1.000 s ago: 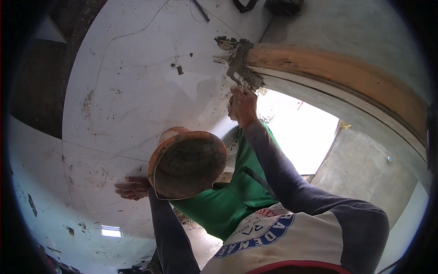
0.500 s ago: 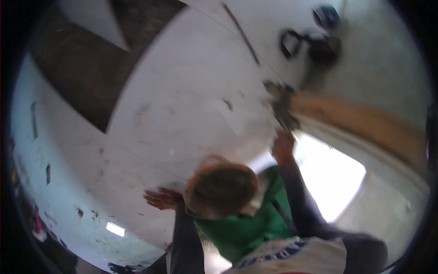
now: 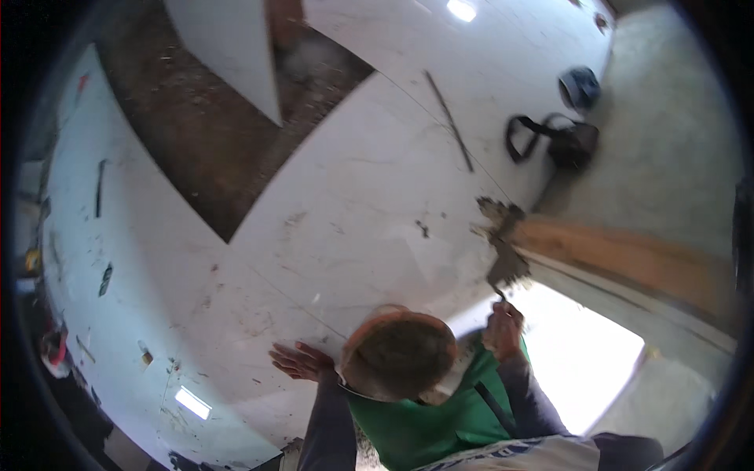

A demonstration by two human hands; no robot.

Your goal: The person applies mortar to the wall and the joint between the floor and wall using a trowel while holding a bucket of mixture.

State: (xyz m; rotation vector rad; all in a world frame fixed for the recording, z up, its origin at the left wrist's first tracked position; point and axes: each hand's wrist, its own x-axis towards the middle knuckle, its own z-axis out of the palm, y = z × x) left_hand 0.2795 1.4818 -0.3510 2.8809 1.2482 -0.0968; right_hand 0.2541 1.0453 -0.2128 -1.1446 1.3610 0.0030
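My right hand point(image 3: 504, 330) is closed around the handle of a pointing trowel point(image 3: 508, 267). Its grey, mortar-coloured blade touches or lies just beside a rough clump of wet mortar point(image 3: 496, 210) at the end of a wooden board point(image 3: 605, 247). With fingers spread, my left hand point(image 3: 302, 363) rests flat on the pale tiled floor point(image 3: 330, 267), holding nothing. Between my arms stands a round orange-brown bucket point(image 3: 378, 322) with grey mortar point(image 3: 399, 357) inside; its lower part is hidden.
At upper left, a bare brown patch point(image 3: 204, 149) borders the tiles, with a white panel point(image 3: 228, 55) over it. A thin dark rod point(image 3: 449, 122) lies ahead. A dark strapped bag point(image 3: 572, 145) and a blue-grey round object point(image 3: 580, 86) sit by the right wall.
The view has shifted, so the whole scene sits lower and further right. My right hand still grips the trowel beside the mortar clump; my left stays flat on the tiles.
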